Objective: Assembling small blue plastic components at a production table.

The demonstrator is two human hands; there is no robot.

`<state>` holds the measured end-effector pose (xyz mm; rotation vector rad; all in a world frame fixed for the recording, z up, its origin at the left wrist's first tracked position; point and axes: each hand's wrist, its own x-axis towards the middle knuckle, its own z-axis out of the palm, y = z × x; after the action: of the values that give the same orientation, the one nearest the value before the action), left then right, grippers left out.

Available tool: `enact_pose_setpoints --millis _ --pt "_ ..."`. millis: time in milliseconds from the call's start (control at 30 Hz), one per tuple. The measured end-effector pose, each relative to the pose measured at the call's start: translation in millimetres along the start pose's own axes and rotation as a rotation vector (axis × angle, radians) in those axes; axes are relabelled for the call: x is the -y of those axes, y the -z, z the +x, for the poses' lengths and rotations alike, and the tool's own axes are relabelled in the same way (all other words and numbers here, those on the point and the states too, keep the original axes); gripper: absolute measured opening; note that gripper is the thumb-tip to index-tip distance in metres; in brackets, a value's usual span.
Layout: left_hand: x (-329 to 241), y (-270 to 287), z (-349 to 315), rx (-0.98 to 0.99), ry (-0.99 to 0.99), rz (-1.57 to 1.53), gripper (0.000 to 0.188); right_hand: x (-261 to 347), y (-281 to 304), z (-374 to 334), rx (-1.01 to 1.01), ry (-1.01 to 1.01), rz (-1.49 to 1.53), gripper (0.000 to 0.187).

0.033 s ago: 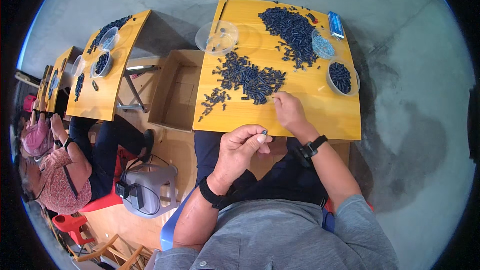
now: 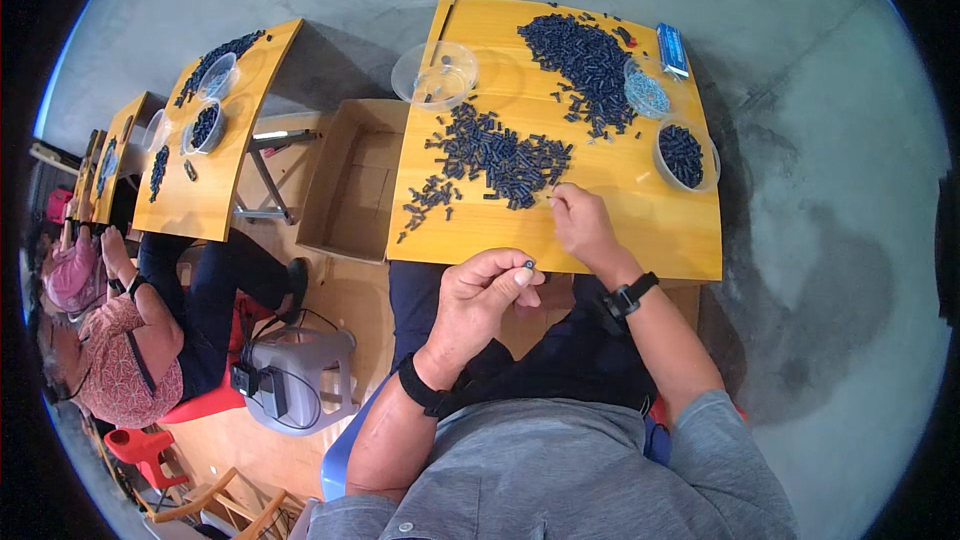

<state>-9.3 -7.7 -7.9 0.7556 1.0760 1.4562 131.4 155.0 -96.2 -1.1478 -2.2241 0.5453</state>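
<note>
Nothing has visibly shifted since the earlier frame: both hands sit where they were, and the piles keep their outlines.

Closest to the body, the left hand (image 2: 480, 300) is raised just off the near edge of the yellow table (image 2: 640, 230). Its fingers are curled tight, and thumb and forefinger pinch a small dark piece (image 2: 528, 265), a short blackish cylinder with a paler end showing at the fingertips. The right hand (image 2: 582, 223) lies on the tabletop just beyond, palm down, with its fingers drawn together at the near edge of the near pile (image 2: 500, 155). Whether they have hold of anything there is too small to tell.

The near pile is a loose scatter of the same dark short pieces, thinning into strays toward the table's left edge. To the right stands a clear bowl (image 2: 714, 162) well filled with dark pieces. Farther on, a smaller clear bowl (image 2: 628, 80) holds tiny pale bluish parts, and a wide clear bowl (image 2: 405, 80) on the left holds only a few bits. The far pile (image 2: 585, 55) is denser, and a blue flat packet (image 2: 672, 48) lies beside it. An open cardboard box (image 2: 350, 180) stands left of the table.
</note>
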Motion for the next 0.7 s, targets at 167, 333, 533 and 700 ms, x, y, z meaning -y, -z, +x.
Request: enact_pose_setpoints --millis 167,333,533,700 --pt "-1 1 0 0.007 0.018 -0.014 0.012 26 37 -2 0.227 -0.409 0.671 0.008" --pt "-3 -2 0 0.007 0.031 -0.008 0.011 63 79 0 0.352 -0.337 0.826 0.008" --pt "-4 -2 0 -0.035 0.089 -0.040 0.012 97 97 -6 0.469 -0.295 0.979 0.007" --pt "-3 -1 -2 -0.046 0.074 -0.049 0.011 103 95 -10 0.493 -0.279 1.044 0.008"
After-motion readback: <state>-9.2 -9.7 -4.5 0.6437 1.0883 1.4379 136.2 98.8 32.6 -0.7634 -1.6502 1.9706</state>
